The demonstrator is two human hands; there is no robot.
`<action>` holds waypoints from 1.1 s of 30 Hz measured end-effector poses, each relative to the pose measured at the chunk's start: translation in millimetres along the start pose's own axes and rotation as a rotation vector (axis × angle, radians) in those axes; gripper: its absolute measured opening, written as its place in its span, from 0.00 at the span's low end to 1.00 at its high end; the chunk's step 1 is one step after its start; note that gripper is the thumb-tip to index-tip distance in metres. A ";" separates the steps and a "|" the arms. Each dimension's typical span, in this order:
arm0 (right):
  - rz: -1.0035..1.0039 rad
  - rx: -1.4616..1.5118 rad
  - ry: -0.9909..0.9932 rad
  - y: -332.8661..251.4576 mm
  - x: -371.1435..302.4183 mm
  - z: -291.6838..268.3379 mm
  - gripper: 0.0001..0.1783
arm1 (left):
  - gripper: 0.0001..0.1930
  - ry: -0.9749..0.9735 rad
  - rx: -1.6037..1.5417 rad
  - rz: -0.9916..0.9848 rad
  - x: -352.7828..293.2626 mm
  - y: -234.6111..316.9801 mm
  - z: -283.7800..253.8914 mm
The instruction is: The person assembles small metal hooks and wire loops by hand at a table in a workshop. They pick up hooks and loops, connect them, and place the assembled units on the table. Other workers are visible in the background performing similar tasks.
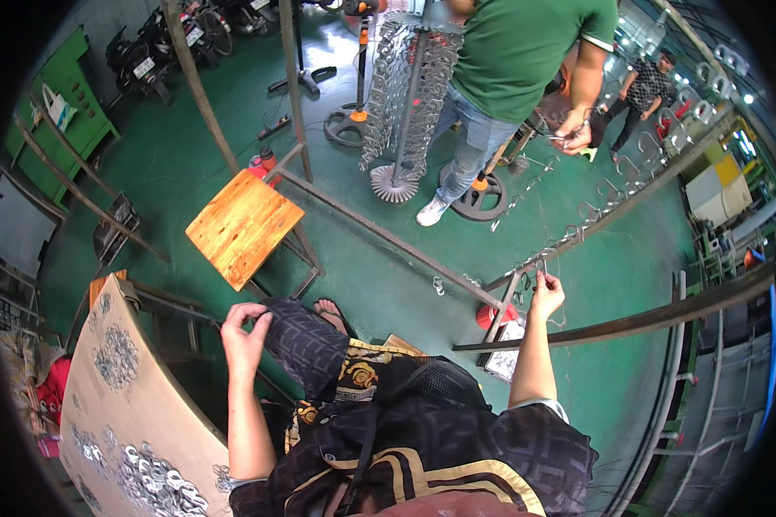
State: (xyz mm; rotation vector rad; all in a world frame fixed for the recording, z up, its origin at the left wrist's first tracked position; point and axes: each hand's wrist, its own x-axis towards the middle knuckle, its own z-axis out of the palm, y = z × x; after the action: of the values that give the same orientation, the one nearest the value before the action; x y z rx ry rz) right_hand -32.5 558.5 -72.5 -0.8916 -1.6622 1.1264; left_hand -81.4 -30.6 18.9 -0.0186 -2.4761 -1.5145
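My right hand [546,295] is raised at the lower end of a long slanting metal rail [634,191]. Its fingers pinch a thin metal hook, mostly hidden by the fingertips. Along that rail hang several bent metal hooks [608,188]. My left hand [245,332] is held up beside the cardboard-topped table [159,362], its thumb and fingers curled together. Whatever those fingers hold, if anything, is too small to make out. On the cardboard lie piles of small shiny metal rings or links [159,482] and thinner, darker ones [116,355].
A wooden-topped stool [246,226] stands ahead to the left. Beyond the metal frame, a person in a green shirt [526,60] stands by a rack hung with metal links [388,103]. Another person [642,95] is farther right. A red container [494,316] sits below my right hand.
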 end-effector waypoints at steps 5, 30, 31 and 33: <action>-0.064 0.011 0.049 -21.1 -0.2 -11.1 0.10 | 0.07 -0.204 -0.119 0.130 12.3 34.0 50.2; -0.078 -0.038 0.031 -68.6 41.0 9.6 0.05 | 0.18 -0.873 -0.293 0.549 19.0 193.8 375.0; -0.086 -0.038 0.028 -68.3 44.2 9.6 0.05 | 0.19 -0.878 -0.289 0.557 19.3 194.1 384.8; -0.103 -0.036 0.023 -70.0 49.9 8.8 0.05 | 0.18 -0.878 -0.387 0.474 20.2 197.7 408.4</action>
State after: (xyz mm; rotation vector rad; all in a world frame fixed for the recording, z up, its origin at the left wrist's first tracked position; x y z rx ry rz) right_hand -62.0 578.5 6.2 -0.8287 -1.6948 1.0164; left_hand -154.2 417.6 18.8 -1.5005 -2.3488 -1.9717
